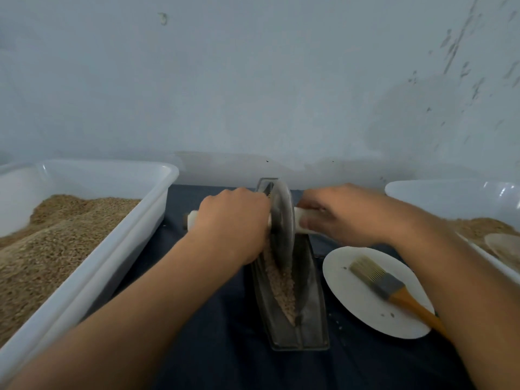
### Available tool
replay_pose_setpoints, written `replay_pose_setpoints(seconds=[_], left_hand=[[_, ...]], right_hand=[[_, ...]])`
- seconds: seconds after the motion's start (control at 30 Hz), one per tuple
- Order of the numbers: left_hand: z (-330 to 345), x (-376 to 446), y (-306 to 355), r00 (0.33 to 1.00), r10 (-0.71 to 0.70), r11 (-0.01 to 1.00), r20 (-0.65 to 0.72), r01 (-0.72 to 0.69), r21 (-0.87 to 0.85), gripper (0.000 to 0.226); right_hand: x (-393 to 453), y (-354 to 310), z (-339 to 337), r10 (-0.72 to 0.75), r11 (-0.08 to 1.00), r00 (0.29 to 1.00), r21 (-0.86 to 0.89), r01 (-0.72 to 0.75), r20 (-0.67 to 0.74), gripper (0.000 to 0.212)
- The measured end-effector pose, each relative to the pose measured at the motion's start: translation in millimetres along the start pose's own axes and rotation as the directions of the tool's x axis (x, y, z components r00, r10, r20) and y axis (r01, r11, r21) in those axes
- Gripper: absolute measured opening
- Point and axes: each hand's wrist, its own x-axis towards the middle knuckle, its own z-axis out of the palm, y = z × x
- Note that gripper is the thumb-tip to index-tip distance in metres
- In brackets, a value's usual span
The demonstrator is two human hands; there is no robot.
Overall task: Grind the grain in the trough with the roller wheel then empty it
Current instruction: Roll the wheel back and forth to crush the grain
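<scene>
A dark metal boat-shaped trough (312,299) lies lengthwise on the dark cloth in the middle. Brownish grain (282,288) fills its groove. A grey metal roller wheel (281,218) stands upright in the groove toward the far end, with a pale handle through its hub. My left hand (233,218) grips the handle's left side, whose tip sticks out at the left. My right hand (337,212) rests over the right side of the handle, fingers curled around it.
A large white tub (92,280) heaped with grain sits at the left. Another white tub (450,192) holding grain stands at the right. A white plate (351,302) with an orange-handled brush (394,288) lies just right of the trough. A pale wall rises behind.
</scene>
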Motion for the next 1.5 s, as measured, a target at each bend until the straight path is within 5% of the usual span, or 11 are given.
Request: replay_pose_setpoints(seconds=[0.13, 0.27, 0.5, 0.7, 0.97, 1.13, 1.3, 1.5], left_hand=[[21.3, 10.5, -2.5, 0.996, 0.010, 1.000, -0.085, -0.012, -0.019, 0.009], [21.1, 13.2, -8.7, 0.999, 0.027, 0.997, -0.018, -0.028, -0.068, 0.007], [-18.1, -7.0, -1.3, 0.990, 0.104, 0.994, 0.097, -0.105, 0.010, 0.009], [-43.2, -22.7, 1.1, 0.976, 0.182, 0.983, 0.121, -0.184, 0.009, 0.030], [-5.0, 1.1, -7.4, 0.998, 0.042, 0.999, 0.054, -0.042, 0.003, 0.003], [21.2, 8.5, -10.3, 0.993, 0.023, 0.999, -0.115, -0.027, -0.036, 0.021], [16.2, 7.1, -4.7, 0.987, 0.038, 0.998, -0.157, -0.047, -0.051, 0.025], [-3.4, -3.1, -5.2, 0.999, 0.048, 0.999, 0.006, -0.048, 0.013, 0.025]], right_hand=[[13.0, 4.3, 23.0, -0.016, 1.000, 0.981, -0.027, 0.011, -0.191, 0.028], [15.9, 2.4, 24.2, -0.042, 0.999, 0.976, -0.040, 0.034, -0.212, 0.029], [-11.3, -8.9, -15.9, 0.033, 0.999, 0.991, -0.024, -0.030, 0.128, 0.029], [-24.0, -18.7, -29.7, -0.002, 1.000, 0.983, 0.014, 0.000, 0.185, 0.039], [-2.3, -4.7, -1.6, 0.090, 0.994, 0.996, 0.064, -0.090, -0.007, 0.024], [12.0, 3.7, 22.4, 0.117, 0.989, 0.963, -0.056, -0.135, -0.244, 0.036], [10.3, 9.1, 19.3, 0.104, 0.994, 0.984, -0.011, -0.107, -0.146, 0.032], [-1.1, 3.3, -3.8, 0.061, 0.998, 0.998, 0.015, -0.061, 0.020, 0.030]])
